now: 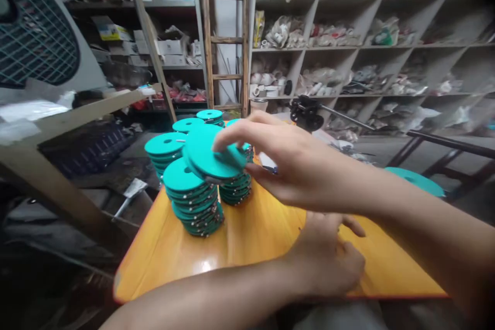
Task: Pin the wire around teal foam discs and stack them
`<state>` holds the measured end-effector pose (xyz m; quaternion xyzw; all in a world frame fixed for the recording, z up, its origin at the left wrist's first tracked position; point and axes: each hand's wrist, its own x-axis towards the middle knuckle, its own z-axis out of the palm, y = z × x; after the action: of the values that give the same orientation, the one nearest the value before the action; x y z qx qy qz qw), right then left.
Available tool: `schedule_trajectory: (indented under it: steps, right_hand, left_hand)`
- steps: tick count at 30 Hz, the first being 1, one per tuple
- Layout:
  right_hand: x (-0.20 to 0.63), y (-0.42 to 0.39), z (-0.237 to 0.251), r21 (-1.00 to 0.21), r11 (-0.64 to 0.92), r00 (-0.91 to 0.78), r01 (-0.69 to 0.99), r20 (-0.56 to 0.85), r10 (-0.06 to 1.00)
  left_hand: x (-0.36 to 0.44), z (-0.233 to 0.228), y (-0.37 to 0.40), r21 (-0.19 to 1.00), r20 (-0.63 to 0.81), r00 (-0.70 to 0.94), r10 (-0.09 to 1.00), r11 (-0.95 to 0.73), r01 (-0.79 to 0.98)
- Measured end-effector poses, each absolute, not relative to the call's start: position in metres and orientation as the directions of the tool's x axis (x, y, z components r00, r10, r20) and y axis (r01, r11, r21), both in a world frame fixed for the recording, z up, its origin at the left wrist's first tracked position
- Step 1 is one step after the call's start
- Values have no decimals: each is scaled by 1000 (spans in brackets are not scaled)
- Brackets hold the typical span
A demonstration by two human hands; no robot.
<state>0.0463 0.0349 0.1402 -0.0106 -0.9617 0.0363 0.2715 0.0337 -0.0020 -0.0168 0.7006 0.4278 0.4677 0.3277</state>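
Gripping a teal disc (pixel 211 154) by its rim, the right hand (pixel 305 170) holds it tilted just above the stacks of discs (pixel 193 196) that crowd the far left part of the orange surface (pixel 255 232). Fingertips (pixel 228 142) press on the top face while the thumb seems to sit underneath, so this hand is closed on the disc. The left hand (pixel 328 258) rests on the surface at about five o'clock from the stacks, near the front edge, fingers curled loosely; whether it holds anything small I cannot tell, since the right forearm partly covers it.

The stacks stand tight together, some touching, and the nearest one at seven o'clock from the held disc leans slightly, its layers not squared up. More stacks sit behind at eleven and twelve o'clock. A black clamp-like tool (pixel 307 113) stands beyond the surface at one o'clock, and a teal stool seat (pixel 415 180) shows at three o'clock. Shelves (pixel 367 46) packed with bagged goods fill the background, with a wooden ladder (pixel 226 36) at twelve o'clock.

The likely trouble is the leaning stack: a disc set down off-centre or nudged sideways could push it over, and because the piles touch, one going could carry its neighbours toward the left edge of the surface and onto the floor. The tilted grip could also let the disc slide from the fingers.
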Motion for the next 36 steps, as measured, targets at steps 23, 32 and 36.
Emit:
schedule_trajectory:
  steps: [23, 32, 36]
  right_hand:
    - [-2, 54, 163, -389, 887, -904, -250, 421, -70]
    - [-38, 71, 168, -744, 637, -964, -203, 267, 6]
    - [-60, 78, 168, -695, 703, -987, -154, 132, -86]
  left_hand:
    - [30, -18, 0, 913, 290, 267, 919, -349, 212]
    - [30, -17, -2, 909, 283, 269, 921, -347, 233]
    - [28, -16, -2, 918, 262, 278, 924, -328, 223]
